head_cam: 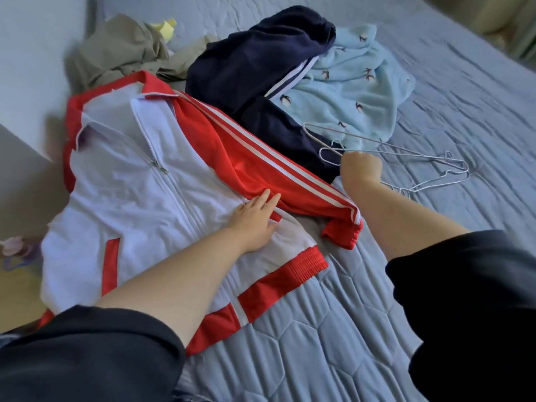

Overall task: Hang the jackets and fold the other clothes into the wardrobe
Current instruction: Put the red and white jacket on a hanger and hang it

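Near the bed's (377,329) left edge our left hand (255,219) lies flat on the red-and-white jacket (139,181), collar pointing away from us; our right hand (361,166) clutches a wire hanger (342,137) just off its sleeve.

Two hands (255,219), five garments (162,175), wire hangers (406,163), count unclear

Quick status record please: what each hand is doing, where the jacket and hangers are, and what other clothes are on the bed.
left hand: flat on the jacket, fingers straight
right hand: grips a wire hanger
jacket: red and white, spread front up on the bed, zipped
other hangers: on the bed right of the hand
other clothes: navy garment, light blue garment, khaki garment
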Action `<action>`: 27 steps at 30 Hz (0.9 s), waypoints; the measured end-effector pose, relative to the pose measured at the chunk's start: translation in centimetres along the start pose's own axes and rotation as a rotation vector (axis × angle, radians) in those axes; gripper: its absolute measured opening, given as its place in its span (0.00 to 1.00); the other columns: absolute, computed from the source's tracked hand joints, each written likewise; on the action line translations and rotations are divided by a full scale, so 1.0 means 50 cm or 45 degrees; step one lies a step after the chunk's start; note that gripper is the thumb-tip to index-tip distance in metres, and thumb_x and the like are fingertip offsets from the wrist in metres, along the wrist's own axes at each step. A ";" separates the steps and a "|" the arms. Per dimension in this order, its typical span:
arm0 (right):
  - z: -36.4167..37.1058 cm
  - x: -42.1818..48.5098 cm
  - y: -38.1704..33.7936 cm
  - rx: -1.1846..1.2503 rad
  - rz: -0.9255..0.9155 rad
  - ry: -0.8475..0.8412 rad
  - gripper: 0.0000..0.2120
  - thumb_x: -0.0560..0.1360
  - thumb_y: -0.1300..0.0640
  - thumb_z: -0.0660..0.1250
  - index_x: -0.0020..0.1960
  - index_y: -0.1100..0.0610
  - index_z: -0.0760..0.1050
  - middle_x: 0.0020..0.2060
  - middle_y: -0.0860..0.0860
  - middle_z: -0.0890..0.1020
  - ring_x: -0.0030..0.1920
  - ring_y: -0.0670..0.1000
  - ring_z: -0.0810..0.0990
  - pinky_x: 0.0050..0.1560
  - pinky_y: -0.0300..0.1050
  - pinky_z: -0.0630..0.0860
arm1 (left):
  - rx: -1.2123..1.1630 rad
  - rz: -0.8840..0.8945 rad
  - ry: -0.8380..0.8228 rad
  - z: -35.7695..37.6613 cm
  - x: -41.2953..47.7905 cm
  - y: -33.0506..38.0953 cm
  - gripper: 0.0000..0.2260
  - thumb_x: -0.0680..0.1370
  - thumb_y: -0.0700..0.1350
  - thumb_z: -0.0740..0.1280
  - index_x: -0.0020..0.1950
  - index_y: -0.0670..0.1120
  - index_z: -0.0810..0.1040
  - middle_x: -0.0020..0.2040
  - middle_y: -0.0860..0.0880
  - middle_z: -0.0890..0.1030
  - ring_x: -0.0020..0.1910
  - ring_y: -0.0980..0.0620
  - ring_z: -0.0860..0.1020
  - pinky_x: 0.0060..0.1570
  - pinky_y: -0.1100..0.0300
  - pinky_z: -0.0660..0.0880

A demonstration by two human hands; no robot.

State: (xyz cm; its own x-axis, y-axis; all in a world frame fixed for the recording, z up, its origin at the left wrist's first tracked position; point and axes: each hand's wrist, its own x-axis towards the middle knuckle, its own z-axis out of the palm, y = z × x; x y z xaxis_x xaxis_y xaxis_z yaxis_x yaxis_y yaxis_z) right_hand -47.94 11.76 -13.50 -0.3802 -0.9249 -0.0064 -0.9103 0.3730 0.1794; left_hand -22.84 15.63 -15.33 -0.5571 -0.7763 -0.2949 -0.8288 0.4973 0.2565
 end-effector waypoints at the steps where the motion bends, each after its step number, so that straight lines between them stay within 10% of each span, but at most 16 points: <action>1: -0.012 0.001 -0.006 -0.037 -0.037 0.032 0.12 0.76 0.66 0.61 0.56 0.60 0.78 0.53 0.57 0.81 0.54 0.60 0.80 0.46 0.47 0.71 | -0.014 -0.001 0.000 -0.003 -0.004 -0.004 0.29 0.82 0.51 0.56 0.79 0.50 0.45 0.79 0.48 0.44 0.77 0.47 0.50 0.74 0.50 0.52; 15: -0.208 -0.101 -0.246 -0.150 -0.796 0.626 0.07 0.74 0.64 0.62 0.47 0.57 0.78 0.42 0.52 0.78 0.40 0.54 0.78 0.34 0.46 0.68 | -0.062 -0.176 0.776 -0.135 -0.106 -0.154 0.35 0.75 0.38 0.63 0.79 0.44 0.50 0.78 0.41 0.49 0.76 0.43 0.53 0.72 0.47 0.57; 21: -0.274 -0.154 -0.368 -0.106 -1.267 0.906 0.10 0.57 0.65 0.77 0.29 0.56 0.77 0.28 0.51 0.76 0.27 0.52 0.75 0.23 0.41 0.67 | -0.010 -0.405 0.652 -0.162 -0.144 -0.233 0.26 0.80 0.45 0.60 0.77 0.45 0.57 0.74 0.45 0.63 0.74 0.43 0.59 0.69 0.46 0.61; 24: -0.278 -0.172 -0.408 -0.060 -1.394 0.977 0.12 0.56 0.66 0.78 0.28 0.56 0.76 0.27 0.51 0.75 0.27 0.52 0.74 0.25 0.42 0.67 | -0.229 -0.504 0.722 -0.163 -0.166 -0.269 0.10 0.80 0.41 0.57 0.59 0.45 0.75 0.57 0.42 0.77 0.58 0.40 0.73 0.53 0.52 0.69; 27: -0.267 -0.179 -0.440 0.072 -1.416 0.960 0.10 0.59 0.66 0.76 0.30 0.57 0.77 0.29 0.52 0.76 0.32 0.53 0.76 0.31 0.44 0.70 | -0.372 -0.607 0.683 -0.155 -0.188 -0.292 0.09 0.78 0.38 0.55 0.42 0.48 0.71 0.44 0.45 0.79 0.47 0.40 0.76 0.42 0.55 0.68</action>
State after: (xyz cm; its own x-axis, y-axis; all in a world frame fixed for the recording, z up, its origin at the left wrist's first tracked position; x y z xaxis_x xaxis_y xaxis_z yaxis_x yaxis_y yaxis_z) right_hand -22.31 10.83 -4.24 0.7249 -0.5450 0.4213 -0.6875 -0.6111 0.3923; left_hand -5.10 12.69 -9.18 0.0196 -0.9993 0.0331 -0.8836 -0.0018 0.4682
